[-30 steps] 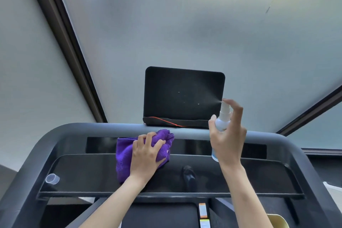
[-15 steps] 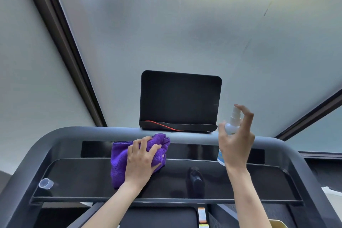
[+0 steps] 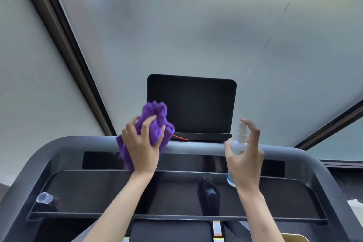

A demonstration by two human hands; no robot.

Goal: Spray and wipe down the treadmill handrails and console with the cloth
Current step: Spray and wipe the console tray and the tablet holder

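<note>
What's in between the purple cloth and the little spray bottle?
In the head view, the dark screen stands between the purple cloth and the spray bottle, with a bare stretch of the grey top rail below it.

Purple cloth (image 3: 157, 122), black screen (image 3: 196, 104) with red cord (image 3: 181, 138), white spray bottle (image 3: 238, 143), grey handrail (image 3: 196, 146).

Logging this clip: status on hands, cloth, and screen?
Left hand grips purple cloth, raised at screen lower-left corner. Right hand holds spray bottle. Nothing in the way.
</note>
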